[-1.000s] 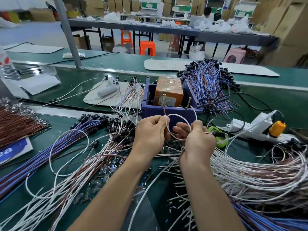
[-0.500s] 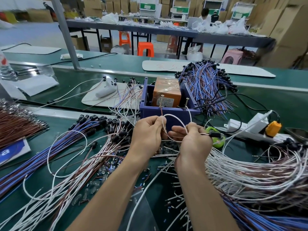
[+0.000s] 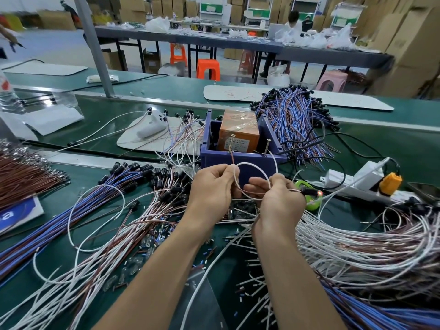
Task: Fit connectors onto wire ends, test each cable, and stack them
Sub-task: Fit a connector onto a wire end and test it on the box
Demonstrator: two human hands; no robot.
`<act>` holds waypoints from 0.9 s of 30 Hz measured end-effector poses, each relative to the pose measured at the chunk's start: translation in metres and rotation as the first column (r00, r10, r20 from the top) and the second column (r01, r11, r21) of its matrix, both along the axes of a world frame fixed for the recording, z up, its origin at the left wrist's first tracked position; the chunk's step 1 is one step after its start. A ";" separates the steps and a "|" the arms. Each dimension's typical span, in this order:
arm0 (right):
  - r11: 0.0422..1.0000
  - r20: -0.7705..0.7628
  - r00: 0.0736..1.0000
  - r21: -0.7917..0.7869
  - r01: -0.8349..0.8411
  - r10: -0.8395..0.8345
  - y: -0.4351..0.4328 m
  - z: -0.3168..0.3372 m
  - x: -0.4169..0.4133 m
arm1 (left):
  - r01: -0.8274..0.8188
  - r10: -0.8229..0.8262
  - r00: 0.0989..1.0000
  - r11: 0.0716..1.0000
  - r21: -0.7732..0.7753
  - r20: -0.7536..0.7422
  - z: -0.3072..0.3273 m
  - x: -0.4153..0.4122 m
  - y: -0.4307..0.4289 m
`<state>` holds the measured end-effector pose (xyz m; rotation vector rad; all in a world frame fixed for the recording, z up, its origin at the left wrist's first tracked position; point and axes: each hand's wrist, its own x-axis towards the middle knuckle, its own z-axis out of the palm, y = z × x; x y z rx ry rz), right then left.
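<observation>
**A:** Mid-bench, just in front of the purple box, my left hand pinches the looped cable; my right hand clenches the wires beside its connector.

**B:** Wire ends?

**A:** Touching the two screws on the box's near rim. The connector's glowing red!

A: left hand, grip visible?
B: back only, lower fingers curled under the palm, out of sight
A: right hand?
B: same. it covers the white cable before the black connector, and the green thing is half hidden behind it
A: orange box label?
B: too small to read
A: edges?
B: printed sheet and bottle cut at left, blue wire bundle cut at bottom right
</observation>
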<state>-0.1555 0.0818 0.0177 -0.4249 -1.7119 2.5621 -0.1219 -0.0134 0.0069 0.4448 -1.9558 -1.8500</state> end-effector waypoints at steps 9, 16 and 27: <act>1.000 -0.009 1.000 0.000 0.026 -0.026 0.002 -0.002 -0.001 | -0.018 0.018 1.000 0.999 0.040 0.009 0.005 0.002 0.005; 0.996 -0.129 0.990 0.075 -0.054 0.064 0.002 -0.003 0.005 | -0.110 0.114 0.993 0.990 0.086 -0.041 0.003 0.009 0.004; 0.693 -0.060 0.790 0.524 -0.496 0.611 0.020 0.024 0.006 | 0.041 -0.017 0.996 0.949 0.311 -0.082 -0.006 0.027 -0.005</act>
